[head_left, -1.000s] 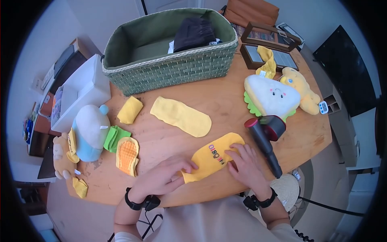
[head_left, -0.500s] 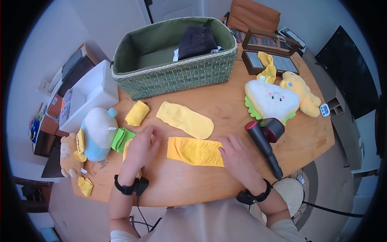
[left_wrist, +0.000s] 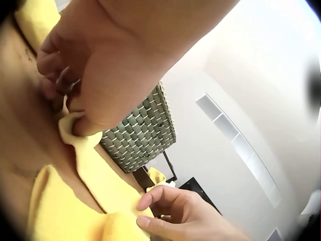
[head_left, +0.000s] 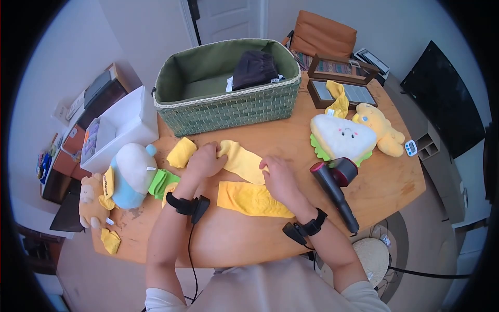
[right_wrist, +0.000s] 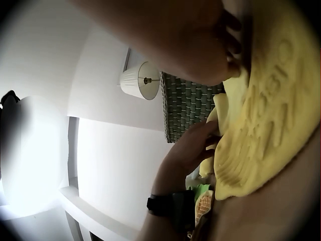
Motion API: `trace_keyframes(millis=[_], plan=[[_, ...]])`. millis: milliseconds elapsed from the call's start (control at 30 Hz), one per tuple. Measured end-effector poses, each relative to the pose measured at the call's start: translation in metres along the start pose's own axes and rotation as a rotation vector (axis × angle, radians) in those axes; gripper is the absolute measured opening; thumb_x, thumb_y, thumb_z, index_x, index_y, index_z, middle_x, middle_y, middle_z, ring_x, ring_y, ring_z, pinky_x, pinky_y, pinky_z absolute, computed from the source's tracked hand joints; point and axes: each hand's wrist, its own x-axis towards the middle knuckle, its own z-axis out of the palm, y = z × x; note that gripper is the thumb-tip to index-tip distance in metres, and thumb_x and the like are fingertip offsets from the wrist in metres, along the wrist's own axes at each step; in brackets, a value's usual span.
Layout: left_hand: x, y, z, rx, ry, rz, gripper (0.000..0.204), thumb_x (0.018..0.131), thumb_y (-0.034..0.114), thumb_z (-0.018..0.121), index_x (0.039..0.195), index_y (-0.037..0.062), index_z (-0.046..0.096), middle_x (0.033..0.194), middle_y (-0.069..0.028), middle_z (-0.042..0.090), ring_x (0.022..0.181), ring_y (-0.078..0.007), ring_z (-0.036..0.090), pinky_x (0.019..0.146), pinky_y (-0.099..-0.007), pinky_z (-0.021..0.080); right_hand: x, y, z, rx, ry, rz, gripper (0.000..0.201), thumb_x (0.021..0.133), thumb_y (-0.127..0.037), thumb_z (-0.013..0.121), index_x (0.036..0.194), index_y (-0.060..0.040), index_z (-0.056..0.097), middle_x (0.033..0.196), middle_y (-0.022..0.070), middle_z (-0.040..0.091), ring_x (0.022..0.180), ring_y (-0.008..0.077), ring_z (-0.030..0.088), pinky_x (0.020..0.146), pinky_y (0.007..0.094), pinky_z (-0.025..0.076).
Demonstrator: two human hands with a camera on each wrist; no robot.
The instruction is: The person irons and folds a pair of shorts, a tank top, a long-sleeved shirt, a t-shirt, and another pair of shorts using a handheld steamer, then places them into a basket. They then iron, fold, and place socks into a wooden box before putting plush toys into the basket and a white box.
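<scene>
The cuff end of the pale yellow sock (head_left: 241,160) is gripped by the fingers of the left hand (head_left: 207,160), the thumb being tucked at the opening. Its toe end is pinched between thumb and forefinger of the right hand (head_left: 280,179). The long axis is thus set from the left fingers to the right, slanted nearer the body at the right; neither hand is nearer, since both ends are held. Just on the near side of the fingers, a deeper yellow sock (head_left: 249,199) is laid on the counter (head_left: 228,236), its axis less slanted, its right end overhung by the right arm. Whether the socks are touching cannot be told. The basket (head_left: 234,118) is placed beyond both hands' fingers.
</scene>
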Motion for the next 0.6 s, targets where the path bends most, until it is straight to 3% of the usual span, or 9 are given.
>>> trace_keyframes(millis=[67, 133, 167, 200, 267, 300, 433, 533, 600], plan=[[-0.003, 0.005, -0.007, -0.118, -0.04, 0.023, 0.032, 0.095, 0.028, 0.063, 0.109, -0.001, 0.062, 0.099, -0.0174, 0.072, 0.088, -0.0326, 0.072, 0.079, -0.0424, 0.057, -0.002, 0.002, -0.006, 0.28, 0.163, 0.007, 0.024, 0.088, 0.001, 0.063, 0.111, -0.005, 0.061, 0.106, 0.0136, 0.062, 0.106, 0.0328, 0.06, 0.083, 0.041, 0.048], [-0.009, 0.006, -0.011, -0.681, -0.013, 0.047, 0.024, 0.094, 0.019, 0.063, 0.107, -0.0003, 0.063, 0.092, -0.0097, 0.071, 0.078, -0.0193, 0.07, 0.074, -0.0322, 0.055, -0.011, -0.001, -0.021, 0.383, 0.215, 0.011, 0.022, 0.089, 0.003, 0.061, 0.111, -0.0034, 0.059, 0.104, 0.0119, 0.062, 0.1, 0.0289, 0.063, 0.079, 0.038, 0.049], [-0.016, 0.01, -0.017, -0.829, -0.05, -0.008, 0.025, 0.093, 0.012, 0.067, 0.114, 0.0008, 0.059, 0.095, -0.0046, 0.069, 0.08, -0.0088, 0.065, 0.072, -0.0246, 0.053, -0.015, -0.003, -0.033, 0.483, 0.274, 0.007, 0.021, 0.091, 0.006, 0.058, 0.11, -0.0018, 0.057, 0.103, 0.0101, 0.063, 0.094, 0.0249, 0.066, 0.076, 0.0349, 0.05], [-0.025, 0.014, -0.024, -0.829, -0.054, -0.011, 0.025, 0.093, 0.012, 0.067, 0.114, 0.0008, 0.059, 0.095, -0.0046, 0.069, 0.08, -0.0088, 0.065, 0.072, -0.0246, 0.053, -0.02, -0.004, -0.043, 0.485, 0.271, 0.011, 0.021, 0.091, 0.006, 0.058, 0.11, -0.0018, 0.057, 0.103, 0.0101, 0.063, 0.094, 0.0249, 0.066, 0.076, 0.0349, 0.05], [-0.042, 0.021, -0.035, -0.961, -0.11, -0.024, 0.039, 0.094, 0.006, 0.066, 0.129, 0.007, 0.05, 0.101, -0.0008, 0.065, 0.073, -0.0065, 0.059, 0.065, -0.0219, 0.05, -0.033, -0.002, -0.059, 0.836, 0.087, 0.262, 0.019, 0.095, 0.007, 0.055, 0.112, -0.0006, 0.056, 0.096, 0.0057, 0.06, 0.076, 0.0108, 0.062, 0.066, 0.0271, 0.047], [-0.049, 0.023, -0.037, -0.962, -0.112, -0.026, 0.039, 0.094, 0.006, 0.066, 0.129, 0.007, 0.05, 0.101, -0.0008, 0.065, 0.073, -0.0065, 0.059, 0.065, -0.0219, 0.05, -0.037, 0.004, -0.056, 0.901, 0.113, 0.209, 0.017, 0.096, 0.007, 0.054, 0.113, 0.0006, 0.056, 0.092, 0.0034, 0.057, 0.066, 0.0018, 0.049, 0.059, 0.0208, 0.041], [-0.059, 0.023, -0.025, -1.033, -0.148, 0.02, 0.048, 0.095, 0.006, 0.067, 0.135, 0.0076, 0.041, 0.105, -0.0027, 0.066, 0.083, -0.007, 0.062, 0.066, -0.0213, 0.05, -0.046, 0.003, -0.057, 1.01, 0.062, 0.273, 0.02, 0.096, 0.009, 0.054, 0.114, 0.0005, 0.055, 0.099, 0.0033, 0.057, 0.071, 0.002, 0.052, 0.062, 0.0193, 0.043], [-0.06, 0.018, -0.026, -0.88, -0.031, 0.084, 0.049, 0.095, 0.007, 0.068, 0.135, 0.0069, 0.041, 0.106, -0.0044, 0.068, 0.087, -0.0094, 0.064, 0.068, -0.0234, 0.051, -0.041, 0.001, -0.052, 0.818, 0.095, 0.169, 0.027, 0.094, 0.009, 0.054, 0.12, 0.0007, 0.054, 0.114, 0.0089, 0.058, 0.092, 0.0109, 0.064, 0.072, 0.0228, 0.052], [-0.066, 0.018, -0.035, -0.775, 0.026, 0.098, 0.049, 0.094, 0.009, 0.069, 0.135, 0.0065, 0.043, 0.107, -0.0054, 0.068, 0.088, -0.0117, 0.066, 0.069, -0.0254, 0.052, -0.033, -0.015, -0.064, 0.521, 0.154, 0.06, 0.034, 0.092, 0.008, 0.057, 0.125, 0.0004, 0.054, 0.131, 0.0162, 0.053, 0.118, 0.0277, 0.062, 0.09, 0.0316, 0.054]])
